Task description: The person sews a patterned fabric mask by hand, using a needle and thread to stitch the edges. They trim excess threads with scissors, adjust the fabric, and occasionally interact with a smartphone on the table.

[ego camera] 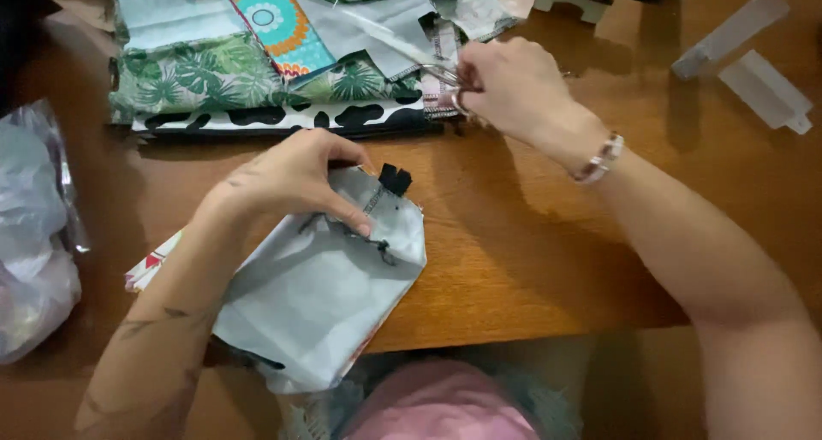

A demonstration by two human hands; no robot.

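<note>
Left hand [287, 176] pinning the grey pouch [330, 286] flat on the table [514, 260], fingers pinching its top seam; right hand [509, 85], at one o'clock, fingers closed around small scissors [445, 79] beside the fabric stack [257, 72].

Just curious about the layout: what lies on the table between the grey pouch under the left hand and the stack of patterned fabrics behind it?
In the head view, only bare wooden table separates the grey pouch from the fabric stack.
</note>
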